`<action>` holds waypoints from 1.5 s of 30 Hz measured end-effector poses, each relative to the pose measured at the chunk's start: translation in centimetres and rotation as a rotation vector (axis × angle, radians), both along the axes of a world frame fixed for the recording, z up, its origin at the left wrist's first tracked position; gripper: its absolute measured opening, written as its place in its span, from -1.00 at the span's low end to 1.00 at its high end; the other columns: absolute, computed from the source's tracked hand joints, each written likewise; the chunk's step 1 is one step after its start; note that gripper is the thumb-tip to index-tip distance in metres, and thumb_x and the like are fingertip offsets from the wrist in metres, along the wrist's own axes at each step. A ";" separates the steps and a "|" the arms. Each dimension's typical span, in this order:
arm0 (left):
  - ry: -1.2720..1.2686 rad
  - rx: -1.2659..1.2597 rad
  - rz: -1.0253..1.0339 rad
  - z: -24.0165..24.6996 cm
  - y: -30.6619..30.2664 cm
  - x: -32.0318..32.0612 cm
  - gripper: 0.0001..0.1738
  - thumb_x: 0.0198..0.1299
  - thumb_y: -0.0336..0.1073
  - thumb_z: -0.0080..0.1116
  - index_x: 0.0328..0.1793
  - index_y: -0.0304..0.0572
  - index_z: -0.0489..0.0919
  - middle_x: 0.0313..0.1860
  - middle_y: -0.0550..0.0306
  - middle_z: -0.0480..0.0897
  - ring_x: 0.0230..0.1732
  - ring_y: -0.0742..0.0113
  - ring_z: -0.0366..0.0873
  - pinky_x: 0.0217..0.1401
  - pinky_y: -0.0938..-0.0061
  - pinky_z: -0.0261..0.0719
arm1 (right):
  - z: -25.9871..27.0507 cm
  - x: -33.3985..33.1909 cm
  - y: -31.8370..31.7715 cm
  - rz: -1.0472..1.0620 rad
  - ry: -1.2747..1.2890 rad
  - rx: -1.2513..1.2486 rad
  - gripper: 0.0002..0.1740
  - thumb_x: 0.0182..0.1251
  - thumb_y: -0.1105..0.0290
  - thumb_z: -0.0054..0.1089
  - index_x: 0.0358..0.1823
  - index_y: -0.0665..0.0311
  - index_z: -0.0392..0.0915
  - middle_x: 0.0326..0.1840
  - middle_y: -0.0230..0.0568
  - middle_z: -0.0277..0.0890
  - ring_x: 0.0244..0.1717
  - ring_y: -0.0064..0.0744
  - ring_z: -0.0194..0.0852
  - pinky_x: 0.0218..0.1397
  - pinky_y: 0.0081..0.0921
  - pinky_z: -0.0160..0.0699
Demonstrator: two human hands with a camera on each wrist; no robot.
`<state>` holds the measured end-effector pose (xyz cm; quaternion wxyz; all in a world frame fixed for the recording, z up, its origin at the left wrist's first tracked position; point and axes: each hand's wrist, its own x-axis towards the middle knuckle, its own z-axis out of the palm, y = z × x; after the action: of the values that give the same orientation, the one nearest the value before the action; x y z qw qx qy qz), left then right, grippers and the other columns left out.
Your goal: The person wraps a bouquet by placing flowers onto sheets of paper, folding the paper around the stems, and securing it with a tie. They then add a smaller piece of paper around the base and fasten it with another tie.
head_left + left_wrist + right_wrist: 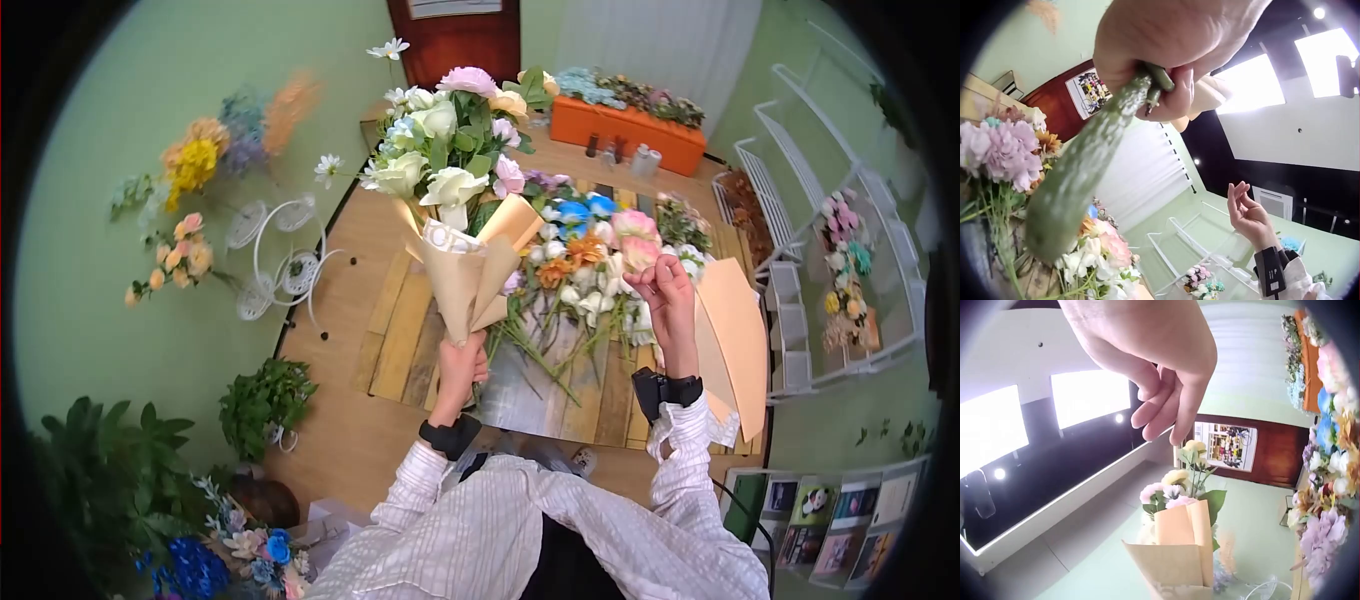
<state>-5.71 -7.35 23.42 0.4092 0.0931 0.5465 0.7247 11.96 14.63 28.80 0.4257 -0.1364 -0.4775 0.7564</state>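
Note:
My left hand grips the narrow lower end of a bouquet, held upright over the table's left part. Its white roses, pink blooms and daisies stand above tan wrapping paper. In the left wrist view, thick green stems stick out below the left hand's curled fingers. My right hand is raised to the right, apart from the bouquet, with loosely bent fingers and nothing visible in them. The right wrist view shows the bouquet's paper beyond that hand.
Loose artificial flowers lie across the wooden table, stems toward me. Peach paper sheets lie at its right edge. An orange planter stands behind, a white wire stand at left and white shelves at right.

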 end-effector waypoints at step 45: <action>-0.057 -0.103 0.172 -2.6 -6.3 -3.3 -0.75 0.01 -0.34 -0.04 -0.64 -0.07 0.19 -0.83 0.41 0.09 -0.86 0.66 -0.03 -0.84 0.69 -0.15 | -11.1 -3.7 -7.4 0.173 -0.701 0.210 -0.87 0.03 0.49 0.16 -0.39 0.39 0.58 -0.44 -0.30 0.56 -0.38 -0.62 0.44 -0.25 -0.70 0.36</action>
<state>-9.01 -13.61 20.84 0.3651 0.0038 0.5771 0.7305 8.23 7.25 17.66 0.1825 -0.3020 -0.6790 0.6438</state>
